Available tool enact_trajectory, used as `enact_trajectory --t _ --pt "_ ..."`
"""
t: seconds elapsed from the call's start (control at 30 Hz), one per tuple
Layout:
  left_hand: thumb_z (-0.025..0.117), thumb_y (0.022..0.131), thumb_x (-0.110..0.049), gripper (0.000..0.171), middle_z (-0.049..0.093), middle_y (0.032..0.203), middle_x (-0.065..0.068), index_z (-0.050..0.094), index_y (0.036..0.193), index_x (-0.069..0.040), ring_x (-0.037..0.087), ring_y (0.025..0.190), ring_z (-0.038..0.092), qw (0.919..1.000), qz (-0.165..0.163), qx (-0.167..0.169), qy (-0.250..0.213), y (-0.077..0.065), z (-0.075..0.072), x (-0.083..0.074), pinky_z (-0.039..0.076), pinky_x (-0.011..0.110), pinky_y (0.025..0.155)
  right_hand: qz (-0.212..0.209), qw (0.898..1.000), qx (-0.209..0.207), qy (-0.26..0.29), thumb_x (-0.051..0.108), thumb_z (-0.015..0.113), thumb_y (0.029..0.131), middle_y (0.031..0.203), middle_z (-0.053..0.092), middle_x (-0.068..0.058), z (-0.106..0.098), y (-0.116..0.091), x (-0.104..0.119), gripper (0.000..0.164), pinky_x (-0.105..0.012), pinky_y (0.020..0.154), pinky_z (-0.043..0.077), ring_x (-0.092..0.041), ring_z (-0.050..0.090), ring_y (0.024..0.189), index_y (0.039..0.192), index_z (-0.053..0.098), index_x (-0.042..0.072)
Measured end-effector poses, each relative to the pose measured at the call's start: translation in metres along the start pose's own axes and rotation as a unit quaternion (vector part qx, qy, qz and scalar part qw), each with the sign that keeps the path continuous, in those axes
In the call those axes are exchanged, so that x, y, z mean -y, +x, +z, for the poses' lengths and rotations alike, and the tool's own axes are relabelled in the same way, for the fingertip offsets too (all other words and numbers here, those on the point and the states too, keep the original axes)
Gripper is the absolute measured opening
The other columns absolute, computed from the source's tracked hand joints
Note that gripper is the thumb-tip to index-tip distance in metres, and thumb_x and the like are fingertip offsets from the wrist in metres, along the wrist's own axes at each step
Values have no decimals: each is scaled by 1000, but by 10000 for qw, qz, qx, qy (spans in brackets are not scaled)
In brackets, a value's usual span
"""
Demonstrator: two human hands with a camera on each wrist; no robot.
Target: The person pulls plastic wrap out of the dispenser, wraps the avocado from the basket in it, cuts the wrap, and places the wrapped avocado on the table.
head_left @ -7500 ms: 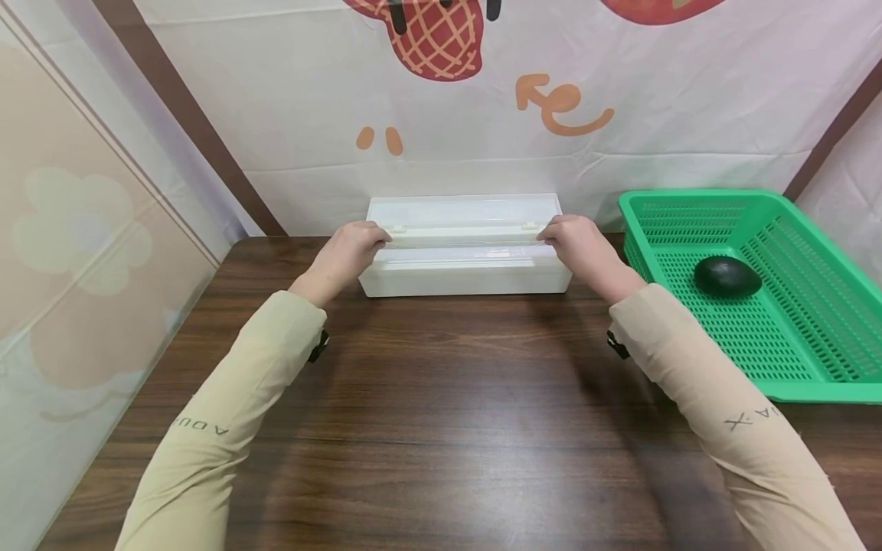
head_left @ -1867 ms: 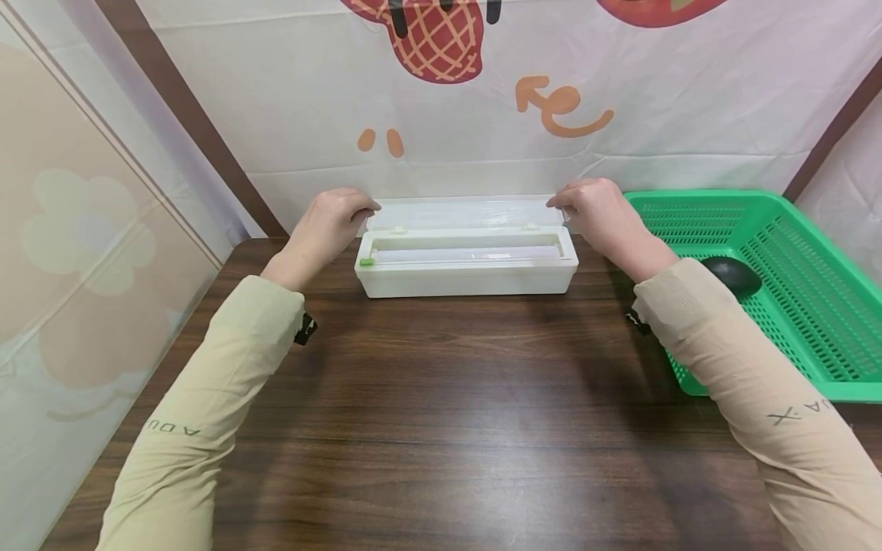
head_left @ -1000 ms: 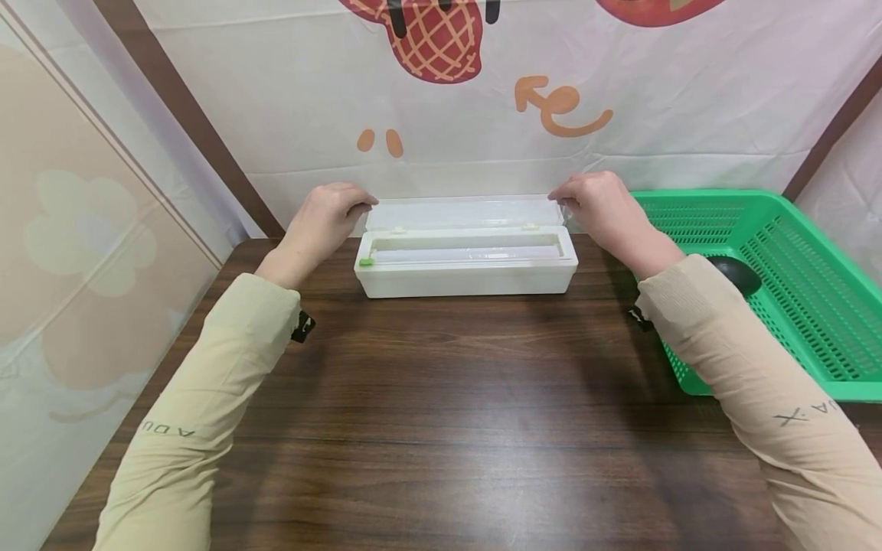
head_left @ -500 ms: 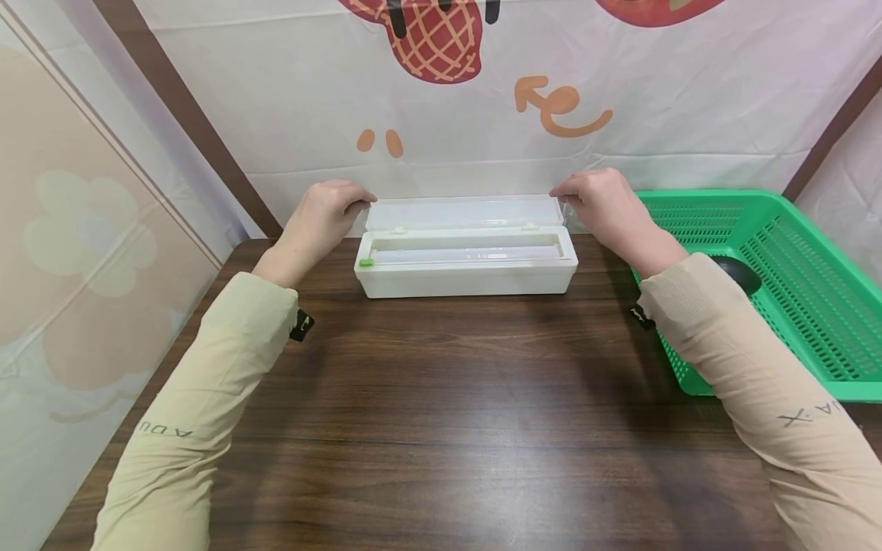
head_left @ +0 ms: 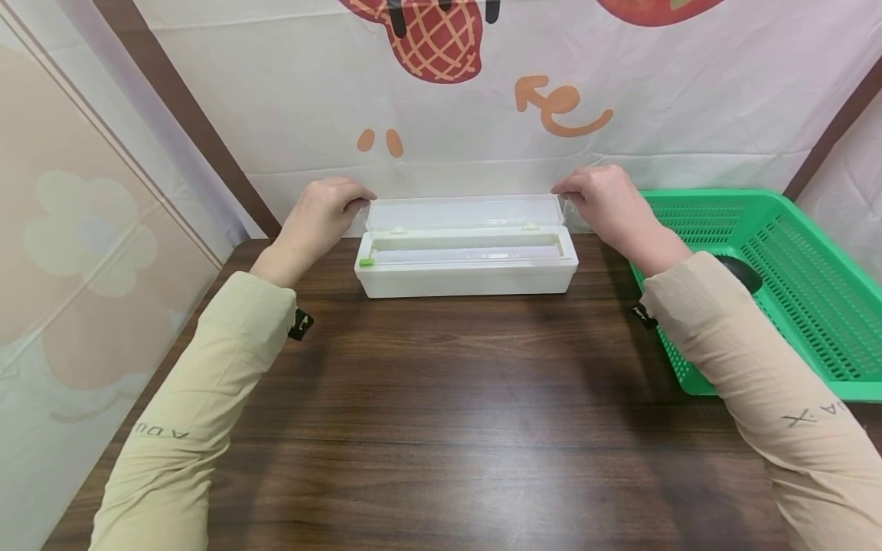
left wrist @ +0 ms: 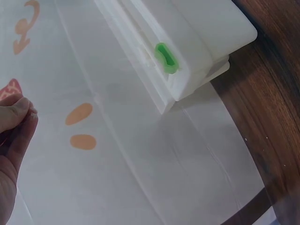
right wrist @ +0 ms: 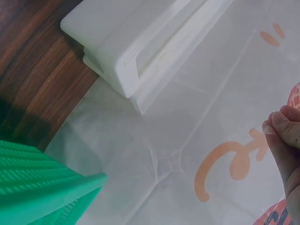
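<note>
A white cling film dispenser (head_left: 466,279) stands at the back of the table, its lid (head_left: 463,213) tipped back. Inside lies a roll of film (head_left: 468,254), and a green slider (head_left: 367,262) sits at the left end of the front edge. My left hand (head_left: 324,210) pinches the film's left corner between thumb and fingertips, beyond the box. At the other corner my right hand (head_left: 606,203) pinches the clear film (head_left: 567,208). Both wrist views show the left thumb (left wrist: 18,107) and right thumb (right wrist: 286,126) pressed to the fingers, apart from the box. The film itself barely shows.
On the right stands a green perforated basket (head_left: 792,337) with a dark, smooth oval item (head_left: 743,272) in it, partly hidden by my right sleeve. A printed white cloth (head_left: 468,153) hangs right behind the dispenser. The table (head_left: 441,398) is dark wood.
Both hands were over the box's opening; they have since moved up, back and outward with the film. Over the last second they creep slightly higher. The dispenser stays in place.
</note>
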State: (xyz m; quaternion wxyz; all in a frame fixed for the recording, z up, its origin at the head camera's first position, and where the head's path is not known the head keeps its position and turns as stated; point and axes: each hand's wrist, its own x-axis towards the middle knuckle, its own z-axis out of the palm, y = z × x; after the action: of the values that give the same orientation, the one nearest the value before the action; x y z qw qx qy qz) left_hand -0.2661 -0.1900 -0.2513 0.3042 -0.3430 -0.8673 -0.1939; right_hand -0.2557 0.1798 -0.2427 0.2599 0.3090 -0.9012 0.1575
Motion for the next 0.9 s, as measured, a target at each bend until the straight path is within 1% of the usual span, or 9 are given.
enact_trajectory --t 0.3,0.53,0.9 --pt "62 80 10 12 68 83 16 70 87 3 28 80 63 10000 28 50 41 2 -4 -4 51 37 74 -75 9999 -112 78 -9 57 83 84 68 -16 -2 0 -1 17 -40 74 52 -30 63 80 90 71 -4" --pt "63 79 10 12 68 83 16 70 87 4 29 78 64 9999 115 7 125 4 -5 -3 51 37 72 -77 9999 -119 50 -8 58 83 84 68 -17 -5 1 0 15 -40 73 52 -29 63 78 90 71 -4" --pt "64 79 8 11 68 84 17 70 87 5 29 79 65 9999 89 2 135 7 -11 -6 52 37 73 -77 9998 -193 55 -8 59 82 84 68 -16 -7 2 1 15 -40 75 51 -29 63 81 90 71 -3"
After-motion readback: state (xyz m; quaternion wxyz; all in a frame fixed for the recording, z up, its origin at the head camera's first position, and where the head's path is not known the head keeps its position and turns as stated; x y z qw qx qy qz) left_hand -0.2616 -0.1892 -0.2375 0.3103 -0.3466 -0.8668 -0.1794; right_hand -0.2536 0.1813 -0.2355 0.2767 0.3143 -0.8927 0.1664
